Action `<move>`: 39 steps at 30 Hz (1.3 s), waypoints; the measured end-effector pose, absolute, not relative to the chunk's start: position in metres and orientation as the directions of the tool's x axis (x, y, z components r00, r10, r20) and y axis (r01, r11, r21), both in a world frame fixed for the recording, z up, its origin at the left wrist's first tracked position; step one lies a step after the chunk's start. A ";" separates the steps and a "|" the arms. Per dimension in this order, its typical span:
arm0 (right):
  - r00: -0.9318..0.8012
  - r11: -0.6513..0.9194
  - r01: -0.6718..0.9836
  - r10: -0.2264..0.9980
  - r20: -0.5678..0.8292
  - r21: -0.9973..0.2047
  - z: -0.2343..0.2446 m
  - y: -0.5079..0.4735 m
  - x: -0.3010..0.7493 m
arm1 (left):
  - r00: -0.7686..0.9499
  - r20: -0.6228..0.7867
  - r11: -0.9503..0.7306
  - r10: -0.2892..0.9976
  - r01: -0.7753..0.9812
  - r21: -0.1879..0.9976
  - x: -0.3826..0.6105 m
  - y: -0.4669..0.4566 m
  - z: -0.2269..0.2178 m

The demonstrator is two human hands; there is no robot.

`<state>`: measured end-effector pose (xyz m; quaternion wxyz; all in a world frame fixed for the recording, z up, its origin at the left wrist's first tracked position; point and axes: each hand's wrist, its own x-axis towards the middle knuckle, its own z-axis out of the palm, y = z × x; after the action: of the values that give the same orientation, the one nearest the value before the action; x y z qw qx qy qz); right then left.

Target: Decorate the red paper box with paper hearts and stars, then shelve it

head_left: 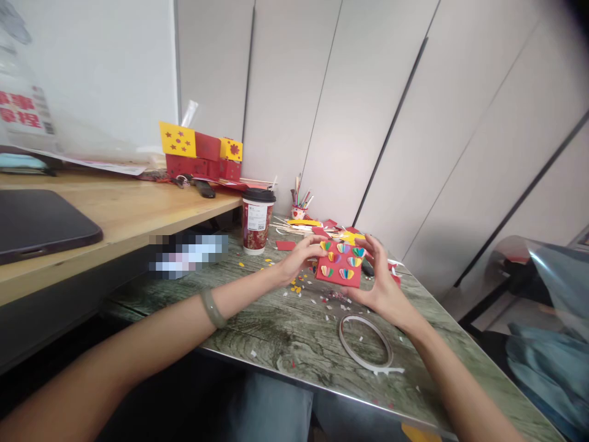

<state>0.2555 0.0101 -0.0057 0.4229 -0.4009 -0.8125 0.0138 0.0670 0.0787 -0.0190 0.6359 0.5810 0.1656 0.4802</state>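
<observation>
Both hands hold up a small red paper box (340, 283) above the table. Its facing side carries several folded paper hearts in mixed colours, standing out from the surface. My left hand (301, 256) grips the box at its upper left edge, fingers closed on it. Around the right side curls my right hand (380, 279), with fingers at the top corner and the thumb along the bottom edge. The back of the box is hidden. Below it on the table lies a ring of white double-sided tape (365, 344), its loose end sticking out.
The green wood-grain table (285, 331) is strewn with paper scraps. A lidded paper cup (256, 222) stands at the left, near the raised wooden desk (124, 202) with red and yellow boxes (202, 150). Behind are sticks, coloured paper and a pen pot (299, 212).
</observation>
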 end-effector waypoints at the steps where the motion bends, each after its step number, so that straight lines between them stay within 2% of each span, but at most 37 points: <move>1: -0.325 0.674 0.647 0.667 0.671 -0.356 -0.007 0.011 0.256 | 0.493 0.332 -0.123 0.804 -0.409 0.904 0.067 0.078 -0.018; 5: -0.313 0.648 0.685 0.675 0.668 -0.333 -0.010 0.013 0.258 | 0.523 0.325 -0.099 0.788 -0.413 0.905 0.067 0.075 -0.016; 8: -0.302 0.656 0.686 0.650 0.697 -0.314 -0.011 0.018 0.262 | 0.498 0.409 -0.155 0.765 -0.474 0.867 0.065 0.076 -0.015; 10: -0.293 0.671 0.669 0.634 0.716 -0.320 -0.011 0.021 0.264 | 0.479 0.490 -0.252 0.728 -0.478 0.841 0.063 0.079 -0.015; 12: -0.276 0.679 0.650 0.629 0.727 -0.340 -0.012 0.023 0.266 | 0.506 0.553 -0.370 0.662 -0.420 0.828 0.061 0.080 -0.015; 16: -0.226 0.671 0.602 0.663 0.713 -0.433 -0.012 0.021 0.263 | 0.602 0.584 -0.591 0.545 -0.219 0.777 0.060 0.077 -0.015; 19: -0.201 0.663 0.577 0.681 0.704 -0.477 -0.011 0.019 0.260 | 0.577 0.600 -0.679 0.554 -0.103 0.726 0.061 0.073 -0.015; 23: -0.177 0.652 0.609 0.666 0.724 -0.451 -0.011 0.016 0.257 | 0.537 0.636 -0.745 0.554 -0.020 0.666 0.063 0.073 -0.017; 26: -0.215 0.649 0.685 0.614 0.760 -0.331 -0.012 0.016 0.259 | 0.514 0.724 -0.852 0.460 0.025 0.523 0.064 0.075 -0.018; 30: -0.386 0.602 0.798 0.506 0.772 0.004 -0.012 0.014 0.260 | 0.489 0.810 -0.945 0.324 0.128 0.301 0.065 0.075 -0.020; 32: -0.448 0.578 0.808 0.484 0.752 0.110 -0.011 0.013 0.259 | 0.490 0.832 -0.965 0.260 0.171 0.200 0.066 0.073 -0.021; 36: -0.495 0.535 0.821 0.494 0.715 0.199 -0.009 0.008 0.256 | 0.554 0.808 -0.966 0.202 0.247 0.072 0.065 0.067 -0.022; 39: -0.487 0.551 0.814 0.471 0.736 0.185 -0.008 0.007 0.255 | 0.580 0.773 -0.948 0.258 0.307 0.086 0.065 0.066 -0.021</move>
<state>0.2549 0.0071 -0.0078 0.3213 -0.3917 -0.8199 -0.2666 0.0647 0.0662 -0.0208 -0.0285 0.8884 0.1589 0.4297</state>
